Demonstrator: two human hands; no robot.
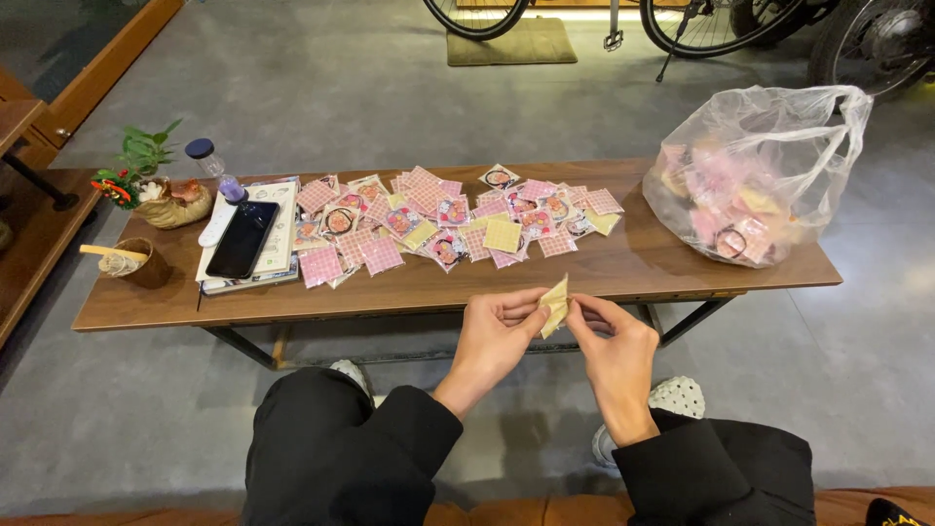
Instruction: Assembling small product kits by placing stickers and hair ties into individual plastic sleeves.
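While both hands pinch a yellow packet (pixel 555 304) | wooden bench (pixel 623 265) holds packets | grey floor (pixel 321 88)

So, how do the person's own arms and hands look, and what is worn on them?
Both hands, the left hand and the right hand, are bare: no gloves, rings, watch or bracelet show. The forearms are uncovered up to wide black sleeves, loose and plain, without visible markings, pushed back near the elbows.

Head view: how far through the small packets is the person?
Done: many pink and yellow packets lie spread on the wooden bench. In hand: left hand and right hand pinch one yellow packet. Left: the clear plastic bag looks quite full.
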